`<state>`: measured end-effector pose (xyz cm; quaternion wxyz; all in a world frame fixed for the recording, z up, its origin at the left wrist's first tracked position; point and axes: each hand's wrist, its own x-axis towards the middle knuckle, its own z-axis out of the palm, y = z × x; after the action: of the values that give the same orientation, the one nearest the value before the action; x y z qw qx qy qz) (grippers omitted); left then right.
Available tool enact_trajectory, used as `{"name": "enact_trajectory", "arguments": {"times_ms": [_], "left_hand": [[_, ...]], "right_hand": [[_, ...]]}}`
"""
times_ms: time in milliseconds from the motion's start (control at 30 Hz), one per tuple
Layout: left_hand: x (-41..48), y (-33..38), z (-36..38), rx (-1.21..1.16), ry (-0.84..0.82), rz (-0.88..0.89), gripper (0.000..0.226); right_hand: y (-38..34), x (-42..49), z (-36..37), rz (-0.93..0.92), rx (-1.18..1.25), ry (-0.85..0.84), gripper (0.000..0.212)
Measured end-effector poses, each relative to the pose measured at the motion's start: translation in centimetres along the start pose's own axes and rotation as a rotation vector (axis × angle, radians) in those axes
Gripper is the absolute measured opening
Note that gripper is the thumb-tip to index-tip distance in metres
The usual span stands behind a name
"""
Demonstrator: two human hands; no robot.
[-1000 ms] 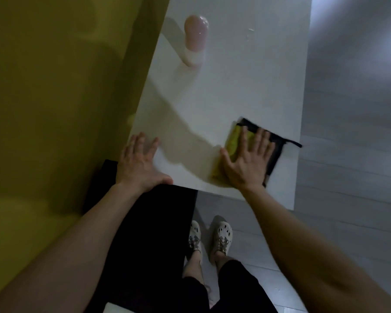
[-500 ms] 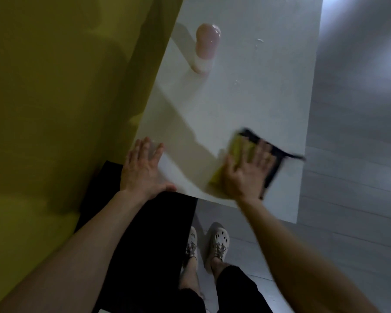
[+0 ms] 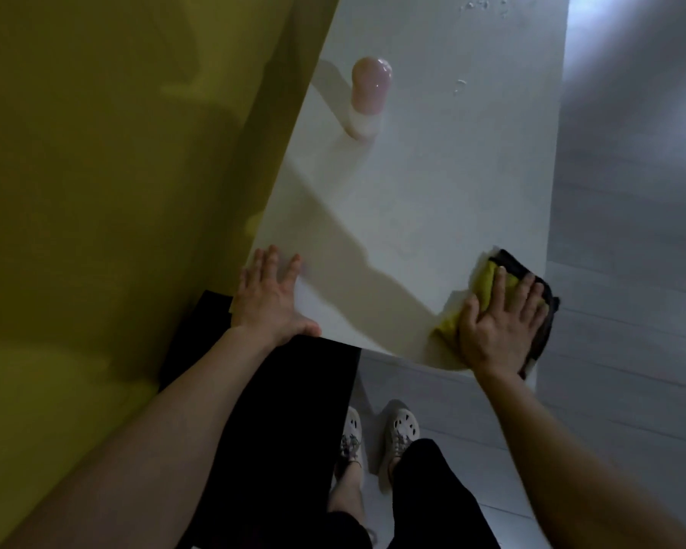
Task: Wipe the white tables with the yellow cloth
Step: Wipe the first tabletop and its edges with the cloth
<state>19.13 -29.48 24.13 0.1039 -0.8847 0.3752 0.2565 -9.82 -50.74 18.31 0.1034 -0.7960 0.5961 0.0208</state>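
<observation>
Two grips are spread flat: the right hand (image 3: 496, 326) is pressed on the yellow cloth (image 3: 484, 282), the left hand (image 3: 270, 299) on the white surface (image 3: 432, 192); a pink bottle (image 3: 369, 93) is stood beyond.

Open tabletop (image 3: 432, 200) runs between the left hand (image 3: 268, 297) and right hand (image 3: 499, 326) and on toward 12 o'clock. A pink-capped bottle (image 3: 367, 97) stands at 11 o'clock, by the yellow wall (image 3: 135, 152) closing off 9 o'clock. At 3 o'clock, open floor (image 3: 630, 231).

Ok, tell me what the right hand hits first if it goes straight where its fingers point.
Nothing, it seems: beyond the right hand and yellow cloth lies bare white table near its right edge; the pink-topped bottle stands well left.
</observation>
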Motion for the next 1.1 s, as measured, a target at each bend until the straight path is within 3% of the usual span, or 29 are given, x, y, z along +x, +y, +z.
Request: {"name": "enact_trajectory", "arguments": {"times_ms": [67,167,233,300,367,467,567,633,767,900,967,1100], "left_hand": [[-0.1,-0.2,0.1,0.002,-0.007,-0.003,0.147],[-0.2,-0.3,0.0,0.018,0.004,-0.011,0.146],[-0.3,-0.4,-0.2,0.017,-0.006,-0.007,0.145],[-0.4,-0.6,-0.3,0.012,-0.014,-0.012,0.145],[-0.5,-0.4,-0.5,0.024,-0.033,-0.01,0.145],[-0.5,0.1,-1.1,0.044,-0.052,-0.025,0.147],[-0.6,1.3,-2.0,0.099,-0.027,0.01,0.148],[-0.6,3.1,-2.6,0.142,0.004,0.098,0.15],[0.7,5.5,-3.4,0.155,-0.052,0.158,0.163],[2.0,5.3,-3.1,0.177,-0.044,0.166,0.168],[1.9,5.5,-3.0,0.189,-0.041,0.181,0.17],[1.7,5.9,-3.1,0.181,-0.051,0.185,0.171]], "right_hand": [[-5.9,-2.5,1.2,-0.082,0.04,0.031,0.08],[-13.9,-6.4,2.7,-0.457,0.025,0.005,0.079],[-15.2,-6.9,2.4,-0.567,0.057,-0.04,0.079],[-12.2,-6.1,2.0,-0.645,0.043,-0.061,0.079],[-6.1,-4.4,1.2,-0.569,-0.01,-0.061,0.08],[2.1,-0.6,-0.5,-0.247,-0.044,-0.03,0.078],[1.8,0.2,-0.3,-0.046,-0.012,-0.004,0.079],[-0.9,-2.5,0.4,-0.108,-0.009,0.012,0.08],[-3.5,-9.0,1.1,-0.498,-0.005,-0.066,0.086],[-1.1,-6.2,0.3,-0.612,-0.019,-0.1,0.083],[0.5,-1.7,-0.3,-0.537,-0.052,-0.094,0.085],[0.7,9.0,-2.2,-0.209,-0.034,-0.059,0.084]]}}
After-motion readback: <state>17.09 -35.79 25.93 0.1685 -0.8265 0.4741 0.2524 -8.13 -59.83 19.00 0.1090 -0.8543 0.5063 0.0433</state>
